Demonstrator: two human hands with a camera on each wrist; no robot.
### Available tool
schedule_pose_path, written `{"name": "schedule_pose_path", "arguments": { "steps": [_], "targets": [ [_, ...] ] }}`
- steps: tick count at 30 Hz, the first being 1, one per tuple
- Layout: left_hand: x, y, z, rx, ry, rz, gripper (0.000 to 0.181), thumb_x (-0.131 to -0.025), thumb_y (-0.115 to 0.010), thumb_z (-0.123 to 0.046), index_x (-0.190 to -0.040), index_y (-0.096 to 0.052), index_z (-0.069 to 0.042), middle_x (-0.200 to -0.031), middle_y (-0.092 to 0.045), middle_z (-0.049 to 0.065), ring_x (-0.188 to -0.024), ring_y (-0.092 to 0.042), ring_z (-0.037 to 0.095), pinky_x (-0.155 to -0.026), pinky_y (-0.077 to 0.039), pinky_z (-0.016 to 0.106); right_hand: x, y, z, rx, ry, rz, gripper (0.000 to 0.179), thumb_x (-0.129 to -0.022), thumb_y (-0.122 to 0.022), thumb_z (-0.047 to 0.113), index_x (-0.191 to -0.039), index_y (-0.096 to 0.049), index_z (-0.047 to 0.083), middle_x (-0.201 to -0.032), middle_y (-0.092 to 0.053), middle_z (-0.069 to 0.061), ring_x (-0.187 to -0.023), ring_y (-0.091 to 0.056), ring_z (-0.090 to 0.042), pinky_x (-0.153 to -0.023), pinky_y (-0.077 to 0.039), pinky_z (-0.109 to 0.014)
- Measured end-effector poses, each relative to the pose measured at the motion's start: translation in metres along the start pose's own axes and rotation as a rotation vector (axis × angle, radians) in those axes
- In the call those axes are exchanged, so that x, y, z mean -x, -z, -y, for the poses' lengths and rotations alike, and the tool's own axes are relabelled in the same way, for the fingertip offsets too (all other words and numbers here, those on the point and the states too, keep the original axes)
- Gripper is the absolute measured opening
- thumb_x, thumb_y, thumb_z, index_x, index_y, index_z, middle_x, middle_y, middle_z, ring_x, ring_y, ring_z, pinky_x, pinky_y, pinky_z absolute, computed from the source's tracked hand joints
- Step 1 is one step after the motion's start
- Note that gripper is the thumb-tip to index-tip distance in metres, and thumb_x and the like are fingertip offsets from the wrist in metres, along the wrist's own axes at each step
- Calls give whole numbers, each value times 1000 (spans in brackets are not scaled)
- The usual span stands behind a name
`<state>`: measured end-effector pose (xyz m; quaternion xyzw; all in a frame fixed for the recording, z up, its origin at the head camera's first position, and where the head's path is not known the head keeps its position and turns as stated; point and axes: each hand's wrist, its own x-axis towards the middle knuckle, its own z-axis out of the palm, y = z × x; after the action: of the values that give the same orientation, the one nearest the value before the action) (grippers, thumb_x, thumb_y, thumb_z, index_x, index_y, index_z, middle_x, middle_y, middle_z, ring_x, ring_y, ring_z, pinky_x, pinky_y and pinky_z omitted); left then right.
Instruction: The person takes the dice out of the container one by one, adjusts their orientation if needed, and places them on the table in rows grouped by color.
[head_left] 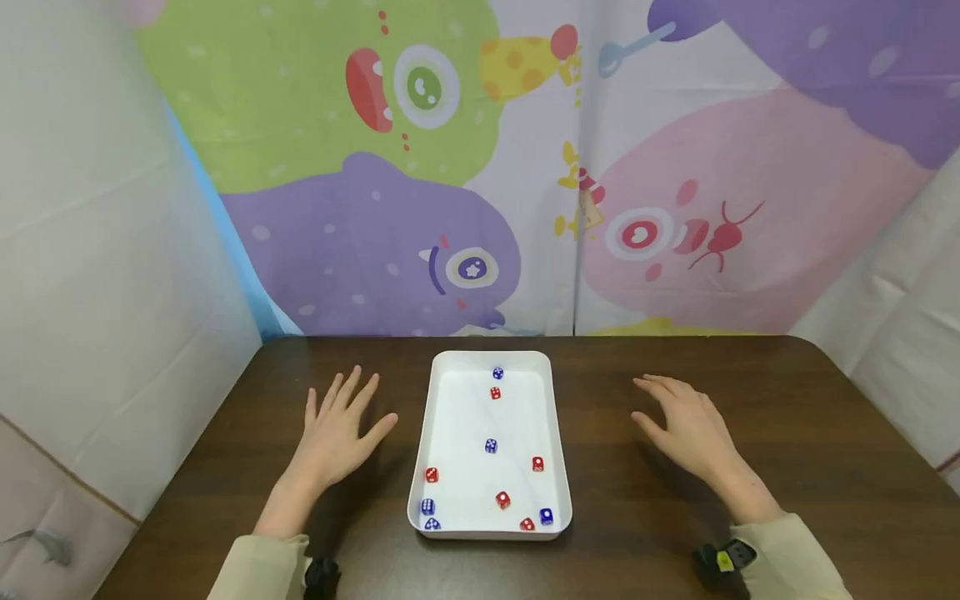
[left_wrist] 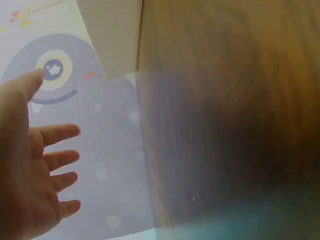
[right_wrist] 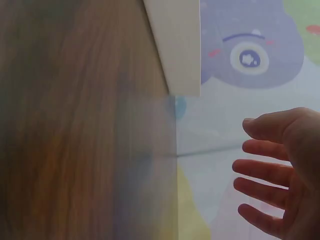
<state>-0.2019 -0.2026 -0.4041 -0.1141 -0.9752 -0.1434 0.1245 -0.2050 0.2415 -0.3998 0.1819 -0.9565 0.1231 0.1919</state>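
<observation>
A white rectangular tray (head_left: 459,433) stands on the dark wooden table between my two hands. Several red and blue dice are scattered in it, among them a blue die (head_left: 491,446) near the middle, a red die (head_left: 503,500) lower down and another blue die (head_left: 498,373) by the far end. To the left of the tray is my left hand (head_left: 333,437), palm down with its fingers spread, holding nothing. My right hand (head_left: 690,429) is on the other side, farther from the tray, fingers loosely extended and nothing in them. Both wrist views show the tray's outer wall (left_wrist: 112,35) beyond the thumb.
The brown table (head_left: 615,533) reaches back to a cartoon-printed curtain (head_left: 360,250). Pale cloth hangs on the left (head_left: 112,250) and right (head_left: 900,283) sides. Each wrist wears a dark strapped device, such as the one on the right wrist (head_left: 723,562).
</observation>
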Motion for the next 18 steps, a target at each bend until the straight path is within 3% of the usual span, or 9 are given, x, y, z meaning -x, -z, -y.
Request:
{"name": "schedule_pose_path", "arguments": {
  "steps": [5,9,12,18],
  "targets": [
    [0,-1,-7,13,9,-30,59,-81,-41,-55,-116,-51,-9,-127,-39,12,-119,-30,31,-95,-20,52,-4,-3,19,-46,-17,29,32,-78,-59,30,-107,-58,15,-102,-58,-4,-81,-56,-22,-67,-43,-40],
    [1,-3,-13,70,92,-44,41,-83,-47,-42,-106,-58,-10,-106,-55,8,-94,-53,28,-75,-41,47,-8,-9,34,-100,-41,45,25,-78,-60,29,-100,-61,17,-90,-59,3,-61,-49,-8,-51,-39,-27],
    [3,-3,-19,130,160,-38,31,-83,-50,-35,-101,-59,-12,-93,-59,4,-80,-57,24,-62,-44,43,-10,-14,46,-140,-42,61,21,-77,-60,28,-95,-62,18,-85,-59,6,-63,-50,-6,-53,-40,-25],
    [6,-7,-33,249,242,-30,24,-82,-52,-30,-95,-62,-13,-81,-61,-1,-75,-57,18,-61,-44,37,-11,-18,68,-183,-33,88,11,-77,-62,25,-87,-62,21,-76,-56,12,-65,-52,-7,-56,-42,-24]
  ]
}}
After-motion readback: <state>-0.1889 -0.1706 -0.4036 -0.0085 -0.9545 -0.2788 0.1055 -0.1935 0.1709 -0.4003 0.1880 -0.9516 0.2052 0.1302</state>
